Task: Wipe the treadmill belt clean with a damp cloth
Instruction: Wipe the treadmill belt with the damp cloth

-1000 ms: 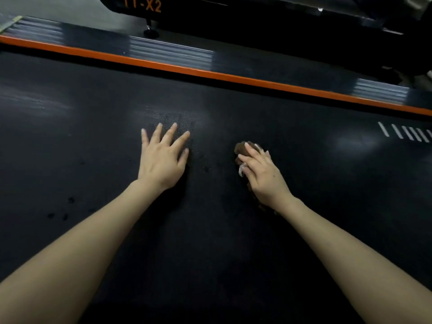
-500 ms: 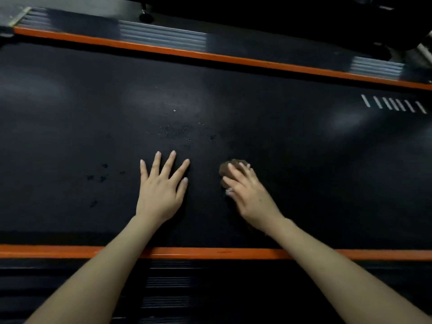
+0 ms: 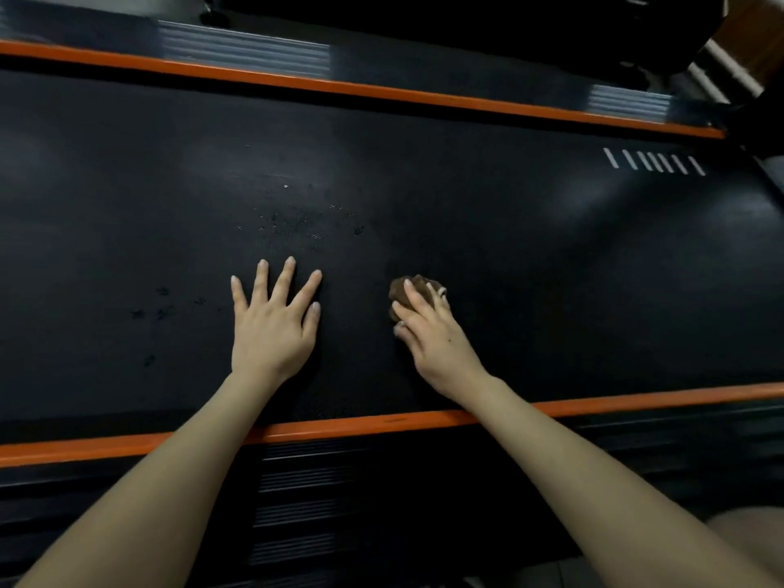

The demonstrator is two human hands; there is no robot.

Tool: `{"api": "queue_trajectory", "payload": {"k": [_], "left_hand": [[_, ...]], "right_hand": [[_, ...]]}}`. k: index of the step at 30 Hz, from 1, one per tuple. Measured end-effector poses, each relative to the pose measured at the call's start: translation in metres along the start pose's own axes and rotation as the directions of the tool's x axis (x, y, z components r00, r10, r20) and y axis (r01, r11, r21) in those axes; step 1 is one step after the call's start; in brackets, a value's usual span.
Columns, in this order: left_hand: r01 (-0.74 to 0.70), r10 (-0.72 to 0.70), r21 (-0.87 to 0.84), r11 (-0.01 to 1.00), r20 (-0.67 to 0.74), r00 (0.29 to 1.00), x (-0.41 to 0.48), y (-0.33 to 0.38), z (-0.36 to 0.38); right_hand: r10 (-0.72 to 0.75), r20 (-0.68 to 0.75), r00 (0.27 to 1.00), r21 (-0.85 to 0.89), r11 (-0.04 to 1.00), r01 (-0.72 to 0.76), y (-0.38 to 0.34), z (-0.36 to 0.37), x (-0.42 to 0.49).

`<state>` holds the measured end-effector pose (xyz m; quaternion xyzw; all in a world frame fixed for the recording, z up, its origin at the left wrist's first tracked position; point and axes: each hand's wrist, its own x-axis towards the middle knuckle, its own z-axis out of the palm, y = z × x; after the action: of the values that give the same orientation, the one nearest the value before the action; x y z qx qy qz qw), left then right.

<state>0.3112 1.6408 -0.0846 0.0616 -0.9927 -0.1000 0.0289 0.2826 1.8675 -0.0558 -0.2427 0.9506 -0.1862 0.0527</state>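
The black treadmill belt (image 3: pixel 530 265) fills the middle of the view, running left to right. My right hand (image 3: pixel 432 333) presses a crumpled brown cloth (image 3: pixel 409 288) onto the belt, fingers curled over it; most of the cloth is hidden under the hand. My left hand (image 3: pixel 273 320) lies flat on the belt with fingers spread, a hand's width left of the cloth. Wet specks (image 3: pixel 297 222) dot the belt just beyond my left fingertips, and darker spots (image 3: pixel 163 307) lie to the left.
Orange strips border the belt on the far side (image 3: pixel 382 93) and the near side (image 3: pixel 636 403). Ribbed black side rails (image 3: pixel 305 494) run outside them. White stripe marks (image 3: pixel 653 161) sit on the belt at the far right. Dark machine parts lie beyond the far rail.
Both hands have drawn back toward the near edge of the belt; the near orange strip and side rail have come into view. The right hand keeps the cloth.
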Motion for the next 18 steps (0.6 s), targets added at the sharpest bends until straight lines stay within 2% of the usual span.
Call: {"api": "queue_trajectory", "payload": {"k": [3,5,7,9,11,14,16,18], "left_hand": [[-0.003,0.003,0.0,1.0,-0.007,1.0,-0.001,0.0,0.0],[-0.002,0.002,0.006,1.0,-0.006,1.0,-0.001,0.001,0.0],[0.004,-0.004,0.007,1.0,-0.002,1.0,-0.002,0.002,-0.001],[0.006,-0.006,0.001,1.0,-0.007,1.0,-0.002,0.004,-0.001],[0.004,-0.004,-0.001,1.0,-0.012,1.0,-0.001,0.004,-0.001],[0.0,0.0,-0.001,1.0,-0.009,1.0,0.0,0.004,-0.001],[-0.009,0.009,-0.012,1.0,-0.005,1.0,-0.001,0.001,-0.001],[-0.01,0.009,-0.02,1.0,-0.01,1.0,-0.002,-0.001,-0.002]], "right_hand": [[-0.013,-0.007,1.0,-0.033,0.999,0.012,0.031,-0.012,-0.024],[0.119,-0.085,0.989,-0.061,0.99,-0.125,0.052,-0.021,-0.031],[0.323,-0.141,0.936,-0.041,0.943,-0.331,0.057,-0.028,-0.025],[0.408,-0.187,0.894,-0.023,0.908,-0.419,0.048,-0.023,-0.011],[0.329,-0.169,0.929,-0.003,0.943,-0.334,0.022,-0.01,0.002],[-0.003,-0.075,0.997,-0.02,1.0,0.001,-0.031,0.022,0.004],[-0.165,0.01,0.986,-0.015,0.986,0.166,-0.054,0.031,-0.002],[-0.251,0.09,0.964,-0.013,0.967,0.254,-0.048,0.027,-0.002]]}}
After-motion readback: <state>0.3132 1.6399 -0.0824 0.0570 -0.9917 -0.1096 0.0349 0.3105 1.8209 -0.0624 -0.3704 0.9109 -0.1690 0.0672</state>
